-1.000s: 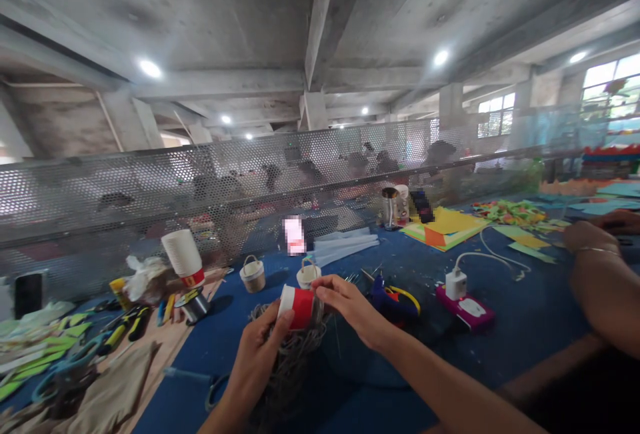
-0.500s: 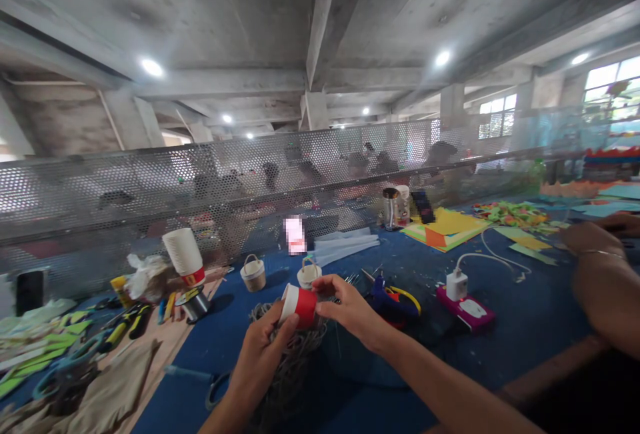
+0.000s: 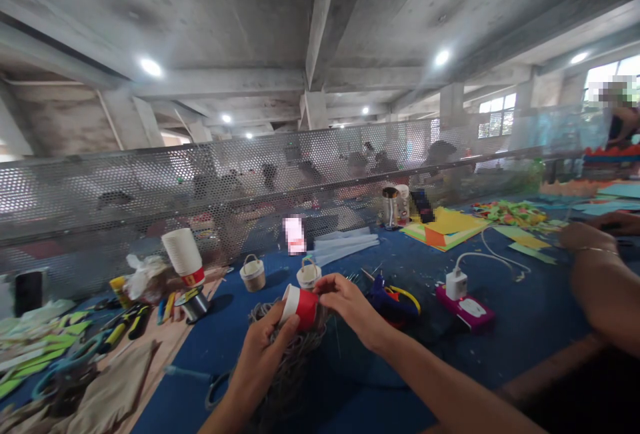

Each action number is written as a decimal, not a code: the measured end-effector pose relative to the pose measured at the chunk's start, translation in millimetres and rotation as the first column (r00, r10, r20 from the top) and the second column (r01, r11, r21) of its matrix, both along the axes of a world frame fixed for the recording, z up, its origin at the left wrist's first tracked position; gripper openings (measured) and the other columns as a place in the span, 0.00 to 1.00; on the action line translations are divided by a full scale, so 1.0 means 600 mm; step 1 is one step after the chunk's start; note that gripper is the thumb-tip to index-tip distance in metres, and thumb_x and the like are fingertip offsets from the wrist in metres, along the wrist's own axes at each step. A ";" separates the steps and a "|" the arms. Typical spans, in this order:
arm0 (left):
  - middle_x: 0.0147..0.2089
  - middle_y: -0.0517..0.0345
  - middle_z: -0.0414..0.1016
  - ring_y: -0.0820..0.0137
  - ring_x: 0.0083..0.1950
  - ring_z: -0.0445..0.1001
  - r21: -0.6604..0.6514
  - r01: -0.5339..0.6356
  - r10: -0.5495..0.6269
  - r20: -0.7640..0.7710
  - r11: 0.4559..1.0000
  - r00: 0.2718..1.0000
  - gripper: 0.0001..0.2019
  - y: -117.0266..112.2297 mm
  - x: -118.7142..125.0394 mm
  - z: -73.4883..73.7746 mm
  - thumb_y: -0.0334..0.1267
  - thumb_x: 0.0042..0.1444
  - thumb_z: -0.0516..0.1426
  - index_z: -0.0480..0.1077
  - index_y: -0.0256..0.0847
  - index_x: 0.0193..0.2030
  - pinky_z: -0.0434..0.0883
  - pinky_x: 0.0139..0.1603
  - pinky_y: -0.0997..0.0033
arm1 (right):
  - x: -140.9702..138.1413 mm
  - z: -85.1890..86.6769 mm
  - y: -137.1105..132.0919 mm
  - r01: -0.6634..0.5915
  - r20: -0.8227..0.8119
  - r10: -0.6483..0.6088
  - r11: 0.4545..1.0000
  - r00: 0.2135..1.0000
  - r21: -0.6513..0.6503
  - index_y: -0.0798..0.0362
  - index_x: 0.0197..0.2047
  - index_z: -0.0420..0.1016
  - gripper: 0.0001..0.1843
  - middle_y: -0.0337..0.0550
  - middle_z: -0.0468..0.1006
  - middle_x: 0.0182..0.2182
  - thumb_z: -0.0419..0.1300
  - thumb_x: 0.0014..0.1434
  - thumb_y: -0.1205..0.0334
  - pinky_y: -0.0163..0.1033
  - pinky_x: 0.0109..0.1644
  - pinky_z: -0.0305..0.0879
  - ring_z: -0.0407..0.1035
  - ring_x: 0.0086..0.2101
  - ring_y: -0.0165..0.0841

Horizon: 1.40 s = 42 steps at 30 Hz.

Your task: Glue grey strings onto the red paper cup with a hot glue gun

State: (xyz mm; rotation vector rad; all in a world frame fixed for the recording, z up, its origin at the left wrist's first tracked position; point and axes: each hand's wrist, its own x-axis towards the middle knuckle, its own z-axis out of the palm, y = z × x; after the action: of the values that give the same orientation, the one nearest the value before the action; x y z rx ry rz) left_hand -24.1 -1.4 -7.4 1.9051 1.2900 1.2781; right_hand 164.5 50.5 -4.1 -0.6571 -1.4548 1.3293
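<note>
My left hand [image 3: 265, 337] grips a red and white paper cup [image 3: 305, 311], thumb along its near side. The cup is tipped over, its white end to the left. At the cup's right end is my right hand [image 3: 350, 304], fingers curled together; anything between them is too small to make out. Beneath the cup lies a tangled heap of grey cord [image 3: 295, 361]. Just behind the hands stand two small pale baskets with loop handles, a left basket [image 3: 253, 275] and a right basket [image 3: 309, 277], the latter partly covered by the right hand.
On the right lie a blue glue gun [image 3: 387, 297] and a white charger [image 3: 457, 285] on a purple box [image 3: 475, 314]. Stacked paper cups [image 3: 183, 254] stand left, near scissors [image 3: 217, 387]. Coloured paper [image 3: 450, 224] lies behind. Another person's arm [image 3: 597, 274] rests at far right.
The right fingers have shifted slightly at the cup's right end, and the cup has tilted a little. My left hand keeps its grip. A person has appeared at the far right background.
</note>
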 end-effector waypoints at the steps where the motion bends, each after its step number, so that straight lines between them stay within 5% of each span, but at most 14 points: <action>1: 0.48 0.54 0.80 0.60 0.47 0.75 -0.007 0.002 -0.002 0.007 1.000 1.000 0.20 -0.001 0.000 0.000 0.46 0.63 0.54 0.71 0.38 0.57 0.69 0.47 0.71 | 0.000 0.000 0.000 -0.022 -0.023 0.022 0.999 1.000 -0.032 0.52 0.42 0.73 0.11 0.41 0.77 0.40 0.58 0.53 0.66 0.41 0.47 0.66 0.71 0.43 0.37; 19: 0.51 0.53 0.79 0.59 0.48 0.75 0.023 0.012 -0.012 -0.003 1.000 1.000 0.19 0.000 0.002 -0.001 0.45 0.62 0.54 0.73 0.41 0.56 0.70 0.52 0.66 | -0.001 -0.003 0.003 0.065 0.086 -0.076 0.989 0.993 0.130 0.53 0.41 0.74 0.14 0.42 0.78 0.39 0.61 0.48 0.72 0.43 0.51 0.65 0.71 0.42 0.37; 31: 0.42 0.55 0.81 0.60 0.43 0.76 -0.076 -0.013 0.020 0.095 0.997 0.995 0.20 -0.002 -0.001 0.000 0.49 0.61 0.55 0.75 0.38 0.52 0.71 0.42 0.70 | -0.001 0.001 -0.003 -0.058 -0.069 0.053 0.997 0.996 -0.058 0.51 0.42 0.72 0.12 0.41 0.76 0.41 0.58 0.53 0.63 0.42 0.47 0.67 0.71 0.44 0.37; 42: 0.41 0.56 0.80 0.62 0.42 0.75 -0.061 0.008 -0.002 0.104 0.998 0.995 0.17 -0.001 0.000 0.004 0.46 0.62 0.55 0.75 0.38 0.51 0.70 0.43 0.71 | -0.003 0.002 -0.003 0.040 0.063 -0.048 0.992 0.997 0.122 0.53 0.45 0.72 0.18 0.45 0.76 0.44 0.65 0.48 0.67 0.46 0.56 0.62 0.70 0.46 0.39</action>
State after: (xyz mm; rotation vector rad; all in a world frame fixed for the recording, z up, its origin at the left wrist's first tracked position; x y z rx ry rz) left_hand -24.4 -1.8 -4.7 1.7745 1.2564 1.3020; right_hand 162.5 48.7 -3.1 -0.6547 -1.5525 1.1855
